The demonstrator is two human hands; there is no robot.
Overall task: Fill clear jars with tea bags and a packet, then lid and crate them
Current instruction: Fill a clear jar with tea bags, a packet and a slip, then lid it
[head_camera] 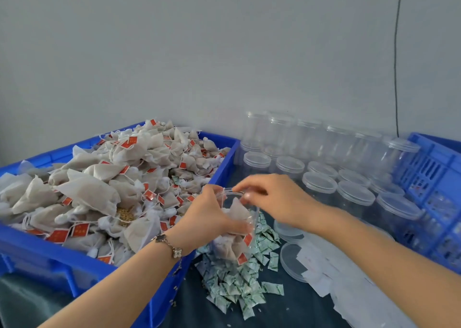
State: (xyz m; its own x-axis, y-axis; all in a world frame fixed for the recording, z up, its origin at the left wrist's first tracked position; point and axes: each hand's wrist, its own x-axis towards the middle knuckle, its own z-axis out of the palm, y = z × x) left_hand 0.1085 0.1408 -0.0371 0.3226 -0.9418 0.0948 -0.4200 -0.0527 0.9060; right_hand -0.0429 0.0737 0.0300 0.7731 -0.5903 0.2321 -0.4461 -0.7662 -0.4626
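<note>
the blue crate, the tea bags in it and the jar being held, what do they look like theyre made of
Blue crate: looks like rigid moulded plastic, with a smooth, slightly glossy rim. Beige tea bags: thin, matte mesh or filter paper, creased and limp, with strings and red tags. Clear jar: probably transparent plastic; the bags show through its wall.

Jar (pixel 239 218) under the fingers (pixel 249 195): clear glossy plastic. Tea bags (pixel 87 190): matt fibrous mesh. Bin (pixel 62 253): smooth blue plastic.
</note>
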